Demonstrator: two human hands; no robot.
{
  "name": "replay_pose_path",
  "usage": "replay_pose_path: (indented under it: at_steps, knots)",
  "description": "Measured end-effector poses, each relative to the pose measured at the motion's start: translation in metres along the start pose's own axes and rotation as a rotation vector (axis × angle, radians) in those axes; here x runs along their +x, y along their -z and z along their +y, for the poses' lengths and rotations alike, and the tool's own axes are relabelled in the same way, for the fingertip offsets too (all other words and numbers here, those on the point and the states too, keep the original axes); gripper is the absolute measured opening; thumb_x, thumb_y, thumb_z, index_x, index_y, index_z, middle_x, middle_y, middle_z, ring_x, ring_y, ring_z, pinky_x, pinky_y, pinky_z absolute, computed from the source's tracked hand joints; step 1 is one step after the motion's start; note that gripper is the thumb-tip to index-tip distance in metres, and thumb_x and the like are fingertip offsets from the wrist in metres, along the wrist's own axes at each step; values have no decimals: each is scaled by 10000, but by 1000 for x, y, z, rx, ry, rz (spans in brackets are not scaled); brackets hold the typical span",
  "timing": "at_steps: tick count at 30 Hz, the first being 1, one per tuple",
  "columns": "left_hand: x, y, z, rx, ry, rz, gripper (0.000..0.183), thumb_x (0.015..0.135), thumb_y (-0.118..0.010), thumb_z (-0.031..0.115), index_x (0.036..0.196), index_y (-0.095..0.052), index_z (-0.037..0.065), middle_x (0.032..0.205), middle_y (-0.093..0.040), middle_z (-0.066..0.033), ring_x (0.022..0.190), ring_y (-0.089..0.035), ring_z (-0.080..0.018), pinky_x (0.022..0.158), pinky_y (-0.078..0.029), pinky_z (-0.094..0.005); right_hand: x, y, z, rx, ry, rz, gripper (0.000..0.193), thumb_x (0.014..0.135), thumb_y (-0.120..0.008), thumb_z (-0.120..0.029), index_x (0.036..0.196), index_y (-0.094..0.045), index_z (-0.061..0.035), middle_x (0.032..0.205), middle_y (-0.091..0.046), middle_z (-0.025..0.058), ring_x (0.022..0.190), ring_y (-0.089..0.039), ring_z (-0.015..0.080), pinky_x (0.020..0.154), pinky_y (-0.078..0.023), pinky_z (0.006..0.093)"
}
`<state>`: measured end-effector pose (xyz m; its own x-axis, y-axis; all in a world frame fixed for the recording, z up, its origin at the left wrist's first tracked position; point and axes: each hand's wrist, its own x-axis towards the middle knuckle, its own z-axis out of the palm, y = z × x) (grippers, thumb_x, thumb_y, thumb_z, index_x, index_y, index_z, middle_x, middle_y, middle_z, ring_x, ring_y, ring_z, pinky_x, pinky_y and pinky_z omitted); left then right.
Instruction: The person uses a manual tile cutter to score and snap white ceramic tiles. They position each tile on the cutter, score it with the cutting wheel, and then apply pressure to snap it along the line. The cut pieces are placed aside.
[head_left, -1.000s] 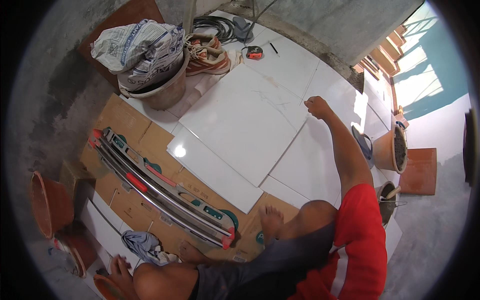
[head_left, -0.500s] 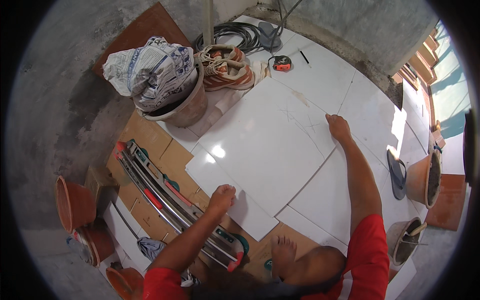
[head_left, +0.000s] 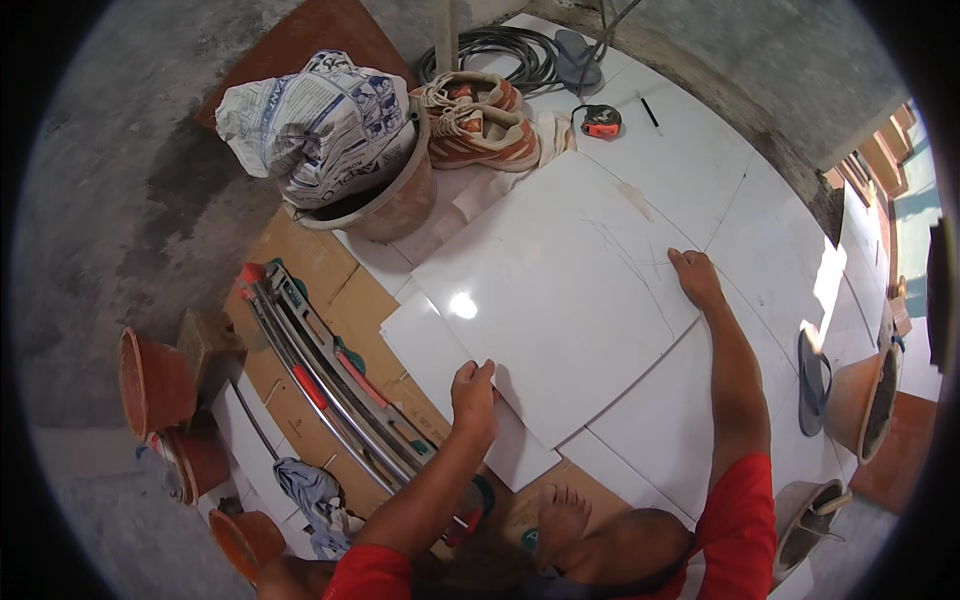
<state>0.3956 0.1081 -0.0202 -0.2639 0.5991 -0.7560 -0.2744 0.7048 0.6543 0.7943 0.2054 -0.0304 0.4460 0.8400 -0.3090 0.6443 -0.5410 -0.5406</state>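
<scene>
A large white floor tile (head_left: pixel 560 300) with scribbled pencil marks near its right side lies on top of other white tiles. My left hand (head_left: pixel 474 395) is closed at its left edge, thumb on top and the other fingers partly hidden at the rim. Across from it, my right hand (head_left: pixel 697 279) pinches the right edge, beside the pencil marks. Under the large tile, another white tile (head_left: pixel 415 335) sticks out on the left. A long tile cutter (head_left: pixel 335 385) with metal rails and red parts rests on cardboard left of my left forearm.
A bucket (head_left: pixel 385 215) holding a crumpled sack (head_left: pixel 320 130) stands at the far left, beside orange shoes (head_left: pixel 485 135). Behind the tile lie a tape measure (head_left: pixel 601 122), a pencil (head_left: pixel 650 112) and a coiled black cable (head_left: pixel 500 50). At the right are a flip-flop (head_left: pixel 812 385) and buckets (head_left: pixel 862 405).
My left hand has moved right and slightly up, from over the lower tile to the large tile's left edge. My right hand remains at the right edge. The whole view has shifted somewhat.
</scene>
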Motion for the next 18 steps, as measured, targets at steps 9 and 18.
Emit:
replay_pose_path:
  at_steps: [9,18]
  knots:
    - [9,4,20,-204,65,-64,462,961,-660,332,1209,-492,-20,1074,-576,-121,987,-597,-243,855,-538,-404,-23,-22,49,73,99,156,552,972,-637,-397,679,-539,60,606,-497,175,589,-413,208,575,-375,457]
    - [-50,30,78,56,-368,-378,626,1069,-428,505,1337,-486,-57,1227,-592,-142,1170,-509,-219,1067,-380,-335,-145,15,71,607,-86,271,449,1039,-570,-381,750,-552,-38,692,-480,-13,646,-431,124,605,-400,316]
